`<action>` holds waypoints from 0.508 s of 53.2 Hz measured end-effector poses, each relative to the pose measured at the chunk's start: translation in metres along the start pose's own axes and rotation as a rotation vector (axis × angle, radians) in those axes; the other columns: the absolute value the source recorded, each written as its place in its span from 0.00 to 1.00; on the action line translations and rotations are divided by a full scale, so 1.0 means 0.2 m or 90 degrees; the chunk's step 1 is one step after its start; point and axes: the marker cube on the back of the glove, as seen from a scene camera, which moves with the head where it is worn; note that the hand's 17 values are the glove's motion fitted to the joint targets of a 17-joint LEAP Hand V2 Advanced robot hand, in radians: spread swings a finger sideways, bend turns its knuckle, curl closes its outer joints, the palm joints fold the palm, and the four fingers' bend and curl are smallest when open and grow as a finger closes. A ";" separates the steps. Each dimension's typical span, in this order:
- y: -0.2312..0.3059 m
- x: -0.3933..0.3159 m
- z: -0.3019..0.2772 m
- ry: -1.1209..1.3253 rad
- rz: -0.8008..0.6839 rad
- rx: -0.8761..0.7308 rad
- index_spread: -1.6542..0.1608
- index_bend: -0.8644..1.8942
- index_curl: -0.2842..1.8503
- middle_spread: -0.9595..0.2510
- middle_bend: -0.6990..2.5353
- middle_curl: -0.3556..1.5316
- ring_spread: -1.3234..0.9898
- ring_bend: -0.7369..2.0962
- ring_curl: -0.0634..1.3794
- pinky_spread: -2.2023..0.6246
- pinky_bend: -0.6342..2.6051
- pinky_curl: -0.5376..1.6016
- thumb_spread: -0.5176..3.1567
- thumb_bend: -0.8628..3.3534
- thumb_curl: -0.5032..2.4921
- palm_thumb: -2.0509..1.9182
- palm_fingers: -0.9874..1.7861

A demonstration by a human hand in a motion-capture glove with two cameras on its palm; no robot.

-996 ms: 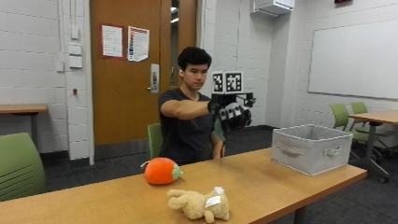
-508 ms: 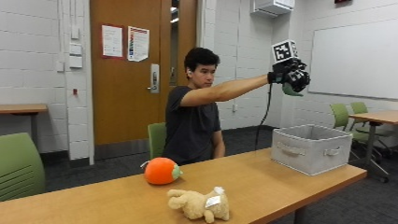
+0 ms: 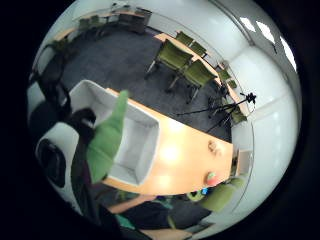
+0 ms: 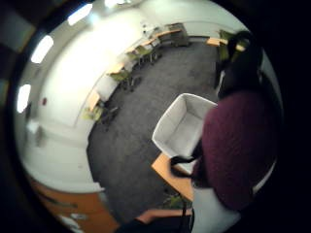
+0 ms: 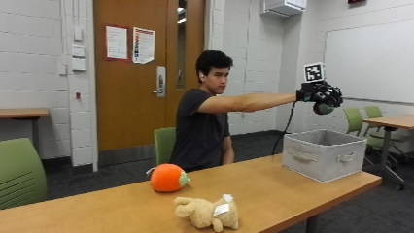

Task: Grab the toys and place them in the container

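hand (image 5: 318, 93): I had it gripping a green-and-maroon toy (image 5: 322, 108), above the container (image 5: 323, 154)
table (image 5: 271, 187): orange toy (image 5: 168, 177), tan plush (image 5: 206, 212) lay there

person seated centre frame in the outside view, torso turned toward the right side of the frame. right arm fully extended, roughly horizontal at shoulder height, reaching to the right of the frame. black-gloved right hand (image 5: 319, 93) at the end of it, upper right of frame, fingers curled down round a dark green and maroon soft toy (image 5: 322, 108) that shows just below the glove. in the palm views the toy sits right against the palm: green part (image 3: 107, 140) in the little finger side view, maroon part (image 4: 238, 145) in the thumb side view. the bare left arm hangs down at the person's side, its hand hidden.
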 end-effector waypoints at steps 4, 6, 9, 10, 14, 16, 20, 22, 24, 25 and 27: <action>0.01 0.08 0.05 0.025 0.038 -0.035 0.67 0.31 0.53 0.52 0.43 0.52 0.39 0.66 0.37 0.69 0.48 0.45 0.38 0.18 0.45 0.58 0.53; 0.00 0.07 0.07 0.065 0.107 -0.032 0.69 0.29 0.51 0.56 0.39 0.51 0.41 0.66 0.39 0.71 0.52 0.47 0.38 0.17 0.43 0.53 0.41; 0.01 0.11 0.09 0.102 0.116 -0.031 0.70 0.28 0.45 0.60 0.37 0.49 0.43 0.63 0.36 0.72 0.56 0.47 0.39 0.17 0.40 0.50 0.34; 0.02 0.12 0.09 0.100 0.096 -0.030 0.70 0.29 0.44 0.61 0.37 0.48 0.44 0.63 0.35 0.73 0.57 0.47 0.39 0.17 0.39 0.50 0.34; 0.05 0.15 0.06 0.069 0.071 -0.031 0.71 0.32 0.40 0.65 0.35 0.46 0.46 0.60 0.30 0.75 0.58 0.46 0.39 0.18 0.37 0.48 0.31; 0.07 0.13 0.04 0.031 0.052 -0.031 0.71 0.33 0.38 0.66 0.35 0.46 0.47 0.59 0.29 0.75 0.58 0.45 0.39 0.18 0.36 0.48 0.31; 0.13 0.16 -0.03 -0.063 0.010 -0.024 0.72 0.34 0.36 0.68 0.35 0.45 0.48 0.57 0.27 0.76 0.56 0.44 0.39 0.18 0.33 0.48 0.30; 0.16 0.24 -0.03 -0.025 0.031 -0.020 0.72 0.35 0.35 0.69 0.35 0.45 0.48 0.56 0.27 0.76 0.55 0.44 0.39 0.18 0.33 0.48 0.30; 0.19 0.33 -0.03 0.025 0.081 -0.019 0.72 0.35 0.35 0.70 0.34 0.45 0.49 0.55 0.26 0.76 0.54 0.44 0.39 0.18 0.32 0.48 0.30; 0.21 0.36 -0.04 0.037 0.090 -0.020 0.72 0.35 0.34 0.70 0.34 0.45 0.49 0.55 0.26 0.76 0.54 0.43 0.39 0.18 0.31 0.48 0.31; 0.27 0.40 -0.07 0.032 0.050 -0.021 0.72 0.36 0.34 0.70 0.34 0.44 0.49 0.54 0.25 0.76 0.53 0.43 0.39 0.18 0.31 0.48 0.31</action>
